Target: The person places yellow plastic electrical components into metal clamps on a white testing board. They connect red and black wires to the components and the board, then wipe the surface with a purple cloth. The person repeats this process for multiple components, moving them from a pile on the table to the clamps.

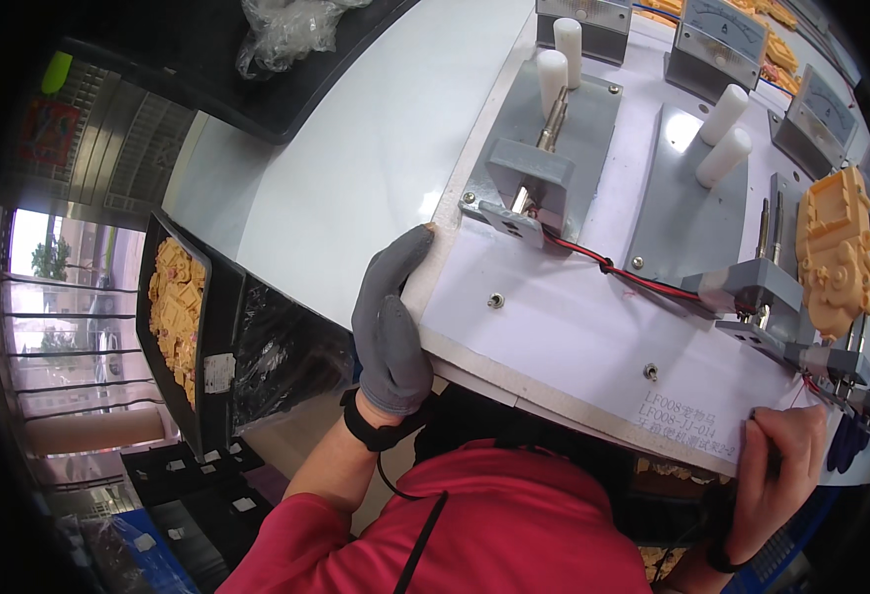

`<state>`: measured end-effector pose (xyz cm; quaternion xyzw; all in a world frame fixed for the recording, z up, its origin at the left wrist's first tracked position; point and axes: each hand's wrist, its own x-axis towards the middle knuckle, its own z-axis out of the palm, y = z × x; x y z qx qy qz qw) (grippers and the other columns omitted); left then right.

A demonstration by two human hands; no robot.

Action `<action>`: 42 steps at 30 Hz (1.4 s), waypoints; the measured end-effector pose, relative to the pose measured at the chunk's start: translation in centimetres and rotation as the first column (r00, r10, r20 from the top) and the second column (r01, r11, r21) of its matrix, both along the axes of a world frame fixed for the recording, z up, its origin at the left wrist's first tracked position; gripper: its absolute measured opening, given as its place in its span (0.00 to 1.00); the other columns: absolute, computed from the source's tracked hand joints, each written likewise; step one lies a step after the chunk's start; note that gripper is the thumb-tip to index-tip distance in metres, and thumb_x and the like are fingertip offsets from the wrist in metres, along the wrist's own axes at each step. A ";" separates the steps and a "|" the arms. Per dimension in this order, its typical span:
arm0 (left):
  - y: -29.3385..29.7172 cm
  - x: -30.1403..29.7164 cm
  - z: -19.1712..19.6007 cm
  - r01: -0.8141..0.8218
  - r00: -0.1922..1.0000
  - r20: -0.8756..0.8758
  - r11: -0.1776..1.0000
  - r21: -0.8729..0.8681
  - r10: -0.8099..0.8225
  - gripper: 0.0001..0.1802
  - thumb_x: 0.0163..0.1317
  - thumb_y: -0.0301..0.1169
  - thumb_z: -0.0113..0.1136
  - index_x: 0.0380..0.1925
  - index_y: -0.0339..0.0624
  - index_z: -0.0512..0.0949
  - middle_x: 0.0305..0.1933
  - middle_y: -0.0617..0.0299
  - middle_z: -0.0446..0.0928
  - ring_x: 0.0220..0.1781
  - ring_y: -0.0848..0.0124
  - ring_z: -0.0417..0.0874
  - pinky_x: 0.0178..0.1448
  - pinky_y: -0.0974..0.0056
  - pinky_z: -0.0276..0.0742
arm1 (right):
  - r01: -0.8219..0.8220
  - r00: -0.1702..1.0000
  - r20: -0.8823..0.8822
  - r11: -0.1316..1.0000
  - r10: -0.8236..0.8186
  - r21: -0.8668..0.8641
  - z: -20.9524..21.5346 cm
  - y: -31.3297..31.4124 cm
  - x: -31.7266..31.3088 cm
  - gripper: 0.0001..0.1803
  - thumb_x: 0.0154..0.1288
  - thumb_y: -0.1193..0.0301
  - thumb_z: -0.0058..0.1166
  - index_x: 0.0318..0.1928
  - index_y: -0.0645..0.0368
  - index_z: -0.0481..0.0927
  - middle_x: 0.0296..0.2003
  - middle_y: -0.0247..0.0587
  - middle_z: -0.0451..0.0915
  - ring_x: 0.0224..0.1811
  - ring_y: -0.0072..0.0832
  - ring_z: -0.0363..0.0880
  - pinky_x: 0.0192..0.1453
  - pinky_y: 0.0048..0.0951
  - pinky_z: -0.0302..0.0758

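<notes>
My left hand (392, 342), in a grey glove, lies along the left edge of a white-topped test board (544, 317), fingers stretched out. At the board's front right corner, my bare right hand (783, 455) has its fingers curled; whatever they close on is hidden. Just beyond it, a yellow moulded plastic part (833, 252) stands upright at a grey fixture with metal probe pins. Two small toggle switches, a left one (495, 300) and a right one (651, 372), stick up from the board between my hands.
Grey fixtures (687, 198) with white posts (724, 156) stand on the board, joined by red and black wires (603, 265). Analog meters (717, 45) line its back. A black bin (207, 356) of yellow parts sits at left; a black tray (188, 59) holds clear plastic film.
</notes>
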<state>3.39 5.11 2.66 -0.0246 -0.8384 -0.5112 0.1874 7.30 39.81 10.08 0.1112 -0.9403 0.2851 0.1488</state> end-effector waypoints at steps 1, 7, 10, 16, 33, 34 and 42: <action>0.0 0.0 0.0 0.000 1.000 0.001 1.000 0.000 0.000 0.35 0.75 0.50 0.32 0.66 0.30 0.65 0.66 0.46 0.70 0.69 0.59 0.71 0.74 0.55 0.62 | 0.002 1.000 -0.010 1.000 -0.002 0.005 -0.1 -0.1 -0.1 0.09 0.56 0.86 0.60 0.38 0.65 0.78 0.32 0.43 0.74 0.36 0.36 0.72 0.45 0.32 0.69; -0.1 0.1 -0.1 0.008 1.000 -0.006 1.000 -0.015 -0.008 0.35 0.75 0.49 0.32 0.66 0.29 0.66 0.68 0.46 0.69 0.69 0.58 0.70 0.74 0.55 0.62 | 0.009 0.999 -0.032 1.000 -0.009 0.009 -0.1 -0.3 -0.1 0.09 0.56 0.85 0.60 0.38 0.66 0.78 0.32 0.43 0.74 0.36 0.36 0.71 0.44 0.32 0.69; 0.0 0.0 0.1 0.020 1.000 -0.020 0.999 -0.025 -0.021 0.35 0.76 0.48 0.31 0.66 0.29 0.66 0.68 0.45 0.69 0.70 0.58 0.70 0.75 0.55 0.60 | 0.022 0.999 -0.023 1.000 -0.022 0.002 -0.1 -0.4 -0.1 0.09 0.57 0.85 0.59 0.39 0.66 0.78 0.32 0.42 0.73 0.36 0.35 0.71 0.43 0.31 0.69; 0.3 -0.5 0.2 -0.014 0.987 -0.159 0.998 -0.064 0.004 0.29 0.73 0.39 0.36 0.60 0.24 0.72 0.62 0.40 0.75 0.63 0.53 0.76 0.70 0.56 0.67 | 0.054 0.999 -0.006 0.998 -0.054 -0.023 -0.4 0.2 0.1 0.11 0.56 0.80 0.63 0.41 0.64 0.80 0.32 0.42 0.74 0.35 0.35 0.72 0.41 0.31 0.68; 0.3 -0.1 0.4 -0.001 0.999 -0.042 0.996 -0.091 -0.003 0.33 0.76 0.46 0.29 0.64 0.27 0.68 0.67 0.44 0.70 0.70 0.56 0.70 0.76 0.55 0.59 | 0.057 0.998 -0.007 0.998 -0.057 -0.005 -0.4 0.5 0.0 0.10 0.56 0.78 0.64 0.40 0.63 0.81 0.32 0.43 0.74 0.35 0.37 0.72 0.41 0.32 0.69; 0.3 -0.1 0.4 -0.003 0.999 -0.044 0.995 -0.097 -0.001 0.33 0.76 0.46 0.29 0.64 0.27 0.68 0.67 0.44 0.70 0.70 0.56 0.70 0.76 0.55 0.59 | 0.054 0.998 -0.010 0.999 -0.054 -0.005 -0.3 0.5 0.0 0.10 0.56 0.78 0.64 0.40 0.63 0.81 0.32 0.43 0.74 0.35 0.37 0.72 0.40 0.32 0.69; 0.3 -0.4 0.8 0.005 0.999 -0.034 0.997 -0.080 -0.008 0.34 0.76 0.47 0.30 0.64 0.27 0.68 0.67 0.44 0.70 0.70 0.56 0.70 0.76 0.55 0.59 | 0.053 0.998 -0.024 0.999 -0.053 -0.011 0.0 0.3 0.1 0.10 0.56 0.79 0.64 0.40 0.63 0.81 0.32 0.43 0.74 0.35 0.37 0.72 0.40 0.33 0.69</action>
